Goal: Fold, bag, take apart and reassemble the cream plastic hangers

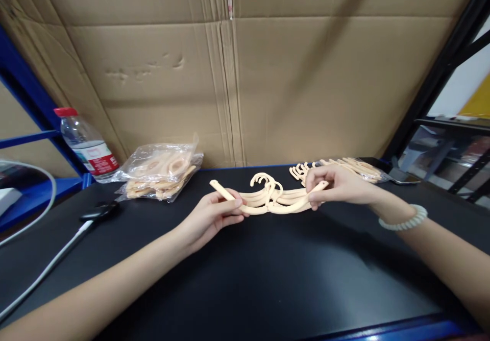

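A small bunch of cream-coloured clothes hangers (271,205) is held up between my two hands, above the black table (245,285). Their hooks point up and away from me, fanned slightly apart. My left hand (214,213) pinches the left arms of the hangers between thumb and fingers. At the other end, my right hand (333,185) grips the right arms, its thumb in front. The front hanger curves down in the middle, and its two tips stick out above my fingers. Behind my right hand lie more hangers (356,167), partly in clear plastic and partly hidden by it.
Clear plastic bags of cream hangers (161,170) are stacked at the back left. Beside them stands a water bottle (90,144) with a red cap. A black device (100,211) with a white cable lies at the left. A cardboard wall (306,86) closes off the back.
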Demonstrator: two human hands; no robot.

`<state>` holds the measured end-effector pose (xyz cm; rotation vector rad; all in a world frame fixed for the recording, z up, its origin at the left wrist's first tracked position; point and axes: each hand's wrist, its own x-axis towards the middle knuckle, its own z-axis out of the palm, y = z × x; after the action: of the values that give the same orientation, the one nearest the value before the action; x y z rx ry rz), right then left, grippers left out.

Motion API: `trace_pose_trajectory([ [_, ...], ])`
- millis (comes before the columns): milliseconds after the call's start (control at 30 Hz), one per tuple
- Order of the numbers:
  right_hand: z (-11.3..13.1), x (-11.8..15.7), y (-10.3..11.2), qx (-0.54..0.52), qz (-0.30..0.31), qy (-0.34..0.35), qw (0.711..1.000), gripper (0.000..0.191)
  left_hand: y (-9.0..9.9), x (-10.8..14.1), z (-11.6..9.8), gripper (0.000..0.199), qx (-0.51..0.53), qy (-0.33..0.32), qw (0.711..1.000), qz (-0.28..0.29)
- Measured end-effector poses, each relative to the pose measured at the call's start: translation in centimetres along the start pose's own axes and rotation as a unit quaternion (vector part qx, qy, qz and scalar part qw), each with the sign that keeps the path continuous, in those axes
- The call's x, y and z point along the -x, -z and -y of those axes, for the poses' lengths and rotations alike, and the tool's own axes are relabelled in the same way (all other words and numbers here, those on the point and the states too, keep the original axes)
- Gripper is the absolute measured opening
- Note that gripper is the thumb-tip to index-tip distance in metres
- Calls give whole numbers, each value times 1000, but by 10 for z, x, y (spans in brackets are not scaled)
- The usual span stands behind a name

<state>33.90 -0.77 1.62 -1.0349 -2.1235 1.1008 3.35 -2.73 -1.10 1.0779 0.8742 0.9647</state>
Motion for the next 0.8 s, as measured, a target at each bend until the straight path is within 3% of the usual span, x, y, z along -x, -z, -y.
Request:
trace_pose_trajectory([
  [133,-7,3,19,105,55,-18,993,28,15,-9,-4,24,-49,-15,999,13],
  [233,-8,4,22,204,62,6,977,24,26,-16,-5,23,-203,-77,976,35],
  [300,-8,3,22,251,63,25,966,23,31,-18,-7,19,-350,-150,923,55],
  [400,-10,3,20,286,67,38,955,23,36,-19,-12,11,-536,-259,796,111],
  [467,-12,2,19,296,67,45,952,24,37,-17,-15,9,-603,-302,725,144],
  [600,-17,0,14,302,73,53,949,23,36,-13,-17,12,-659,-324,659,160],
  [800,-21,0,9,348,57,56,934,10,27,-8,-11,13,-724,-344,586,120],
])
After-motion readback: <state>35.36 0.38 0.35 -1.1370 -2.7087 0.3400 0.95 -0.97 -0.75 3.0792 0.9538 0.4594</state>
